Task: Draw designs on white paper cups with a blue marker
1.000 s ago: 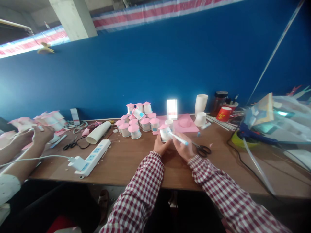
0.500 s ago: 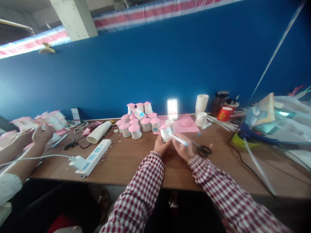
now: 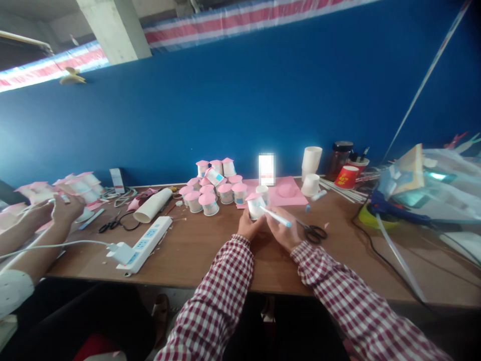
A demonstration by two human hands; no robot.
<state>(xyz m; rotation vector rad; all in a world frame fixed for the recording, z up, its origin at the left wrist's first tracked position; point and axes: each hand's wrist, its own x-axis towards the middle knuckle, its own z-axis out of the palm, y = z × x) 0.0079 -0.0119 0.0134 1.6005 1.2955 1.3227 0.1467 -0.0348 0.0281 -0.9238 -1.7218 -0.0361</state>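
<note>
Held up over the table is a white paper cup (image 3: 255, 208) with a pink cone roof, my left hand (image 3: 248, 225) closed round its lower left side. In my right hand (image 3: 281, 229) is a white marker (image 3: 277, 216) with a light blue end, its tip at the cup's right side. Just behind stands another white paper cup (image 3: 262, 190), at the edge of a pink sheet (image 3: 298, 196). Black-handled scissors (image 3: 314, 233) lie to the right of my right hand. Several pink-roofed cups (image 3: 208, 203) are grouped to the left.
A power strip (image 3: 146, 244) and a white roll (image 3: 153, 205) lie left. At far left a co-worker's hands (image 3: 65, 208) handle white and pink pieces. White cups (image 3: 311, 163), a red cup (image 3: 346, 177), a jar (image 3: 340, 158) and a glue gun (image 3: 394, 210) stand or lie right.
Almost nothing differs. My hands, the roofed cup and the marker keep nearly the same place, with only a very slight shift of the marker.
</note>
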